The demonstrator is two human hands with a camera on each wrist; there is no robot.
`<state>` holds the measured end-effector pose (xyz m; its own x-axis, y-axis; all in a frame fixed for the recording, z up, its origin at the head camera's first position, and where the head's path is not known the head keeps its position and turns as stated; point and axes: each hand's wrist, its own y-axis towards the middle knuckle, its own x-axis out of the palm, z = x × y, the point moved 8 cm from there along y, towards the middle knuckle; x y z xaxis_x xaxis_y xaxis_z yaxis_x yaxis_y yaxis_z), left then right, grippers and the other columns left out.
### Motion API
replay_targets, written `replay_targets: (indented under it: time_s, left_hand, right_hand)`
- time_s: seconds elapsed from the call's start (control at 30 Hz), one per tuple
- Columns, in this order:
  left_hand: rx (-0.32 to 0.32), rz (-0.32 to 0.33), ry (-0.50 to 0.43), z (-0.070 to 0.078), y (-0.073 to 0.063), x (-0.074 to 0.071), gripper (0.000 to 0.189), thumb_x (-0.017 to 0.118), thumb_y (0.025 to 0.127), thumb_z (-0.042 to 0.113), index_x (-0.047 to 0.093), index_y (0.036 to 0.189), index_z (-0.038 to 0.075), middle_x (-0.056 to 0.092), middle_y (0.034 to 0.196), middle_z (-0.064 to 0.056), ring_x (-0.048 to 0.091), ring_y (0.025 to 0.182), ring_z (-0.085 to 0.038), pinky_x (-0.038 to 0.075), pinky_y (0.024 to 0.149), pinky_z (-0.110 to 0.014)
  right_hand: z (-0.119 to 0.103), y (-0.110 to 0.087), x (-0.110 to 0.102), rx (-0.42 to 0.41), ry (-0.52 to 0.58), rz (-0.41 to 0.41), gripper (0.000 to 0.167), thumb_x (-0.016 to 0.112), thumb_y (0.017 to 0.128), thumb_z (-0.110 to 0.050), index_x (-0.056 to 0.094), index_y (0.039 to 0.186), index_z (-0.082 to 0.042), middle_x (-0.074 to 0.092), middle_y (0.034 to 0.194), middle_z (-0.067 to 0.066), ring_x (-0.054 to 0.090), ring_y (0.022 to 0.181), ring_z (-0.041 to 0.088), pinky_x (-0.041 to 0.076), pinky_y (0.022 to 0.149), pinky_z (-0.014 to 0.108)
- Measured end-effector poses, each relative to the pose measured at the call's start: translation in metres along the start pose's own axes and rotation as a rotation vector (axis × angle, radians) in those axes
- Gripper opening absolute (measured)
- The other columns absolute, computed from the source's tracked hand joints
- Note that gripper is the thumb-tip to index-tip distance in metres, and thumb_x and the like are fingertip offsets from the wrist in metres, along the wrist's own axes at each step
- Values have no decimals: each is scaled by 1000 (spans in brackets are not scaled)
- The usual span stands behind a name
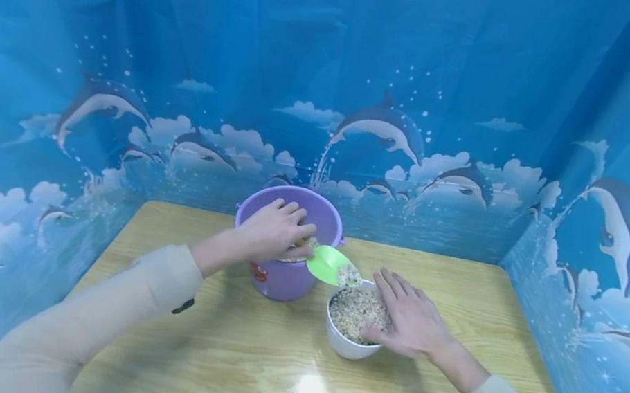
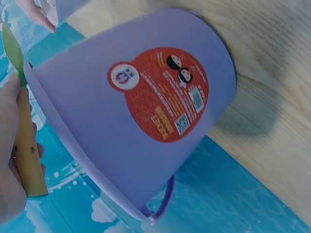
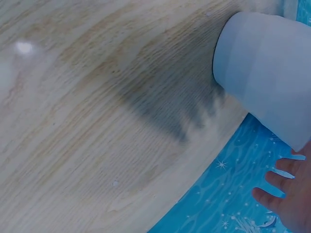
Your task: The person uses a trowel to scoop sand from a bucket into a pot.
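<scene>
My left hand grips the yellow handle of a small green shovel over the rim of a purple bucket. In the left wrist view, the fingers wrap the handle beside the bucket's red label. The shovel's tip carries pale grains above the near rim of a white bowl. Mixed pale and brown grains fill the bowl nearly to its rim. My right hand has its fingers extended along the bowl's right side; whether it touches the rim cannot be told. More grains show inside the bucket.
Everything stands on a wooden table with a bright reflection near its front. Blue curtains printed with dolphins enclose the back and sides. The bucket's handle hangs at its side.
</scene>
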<state>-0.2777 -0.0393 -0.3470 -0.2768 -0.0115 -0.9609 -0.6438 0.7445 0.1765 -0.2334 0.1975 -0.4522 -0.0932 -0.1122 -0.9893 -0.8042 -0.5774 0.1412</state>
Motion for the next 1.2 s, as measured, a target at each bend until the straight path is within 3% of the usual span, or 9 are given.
replay_targets:
  time_s: [0.47, 0.93, 1.2]
  left_hand:
    - [-2, 25, 82, 18, -6, -9, 40, 62, 101, 59, 71, 114, 21, 73, 104, -4, 64, 97, -21, 53, 83, -36]
    - [-27, -27, 167, 35, -6, -18, 43, 63, 99, 60, 71, 122, 23, 73, 110, -2, 64, 102, -20, 52, 86, -34]
    - [-17, -12, 237, 43, -4, -21, 41, 64, 99, 59, 70, 114, 22, 72, 102, -1, 62, 94, -19, 50, 81, -33]
  right_hand:
    - [0, -6, 0, -23, 2, 27, 110, 63, 88, -76, 34, 162, 0, 40, 167, 24, 47, 148, 47, 46, 112, 67]
    - [0, -10, 1, -42, 0, 35, 113, 64, 85, -78, 34, 162, 0, 41, 165, 25, 49, 146, 48, 47, 110, 67]
    - [-2, -9, 1, -37, -4, 15, 114, 63, 85, -80, 34, 162, -1, 40, 166, 25, 48, 147, 47, 47, 111, 67]
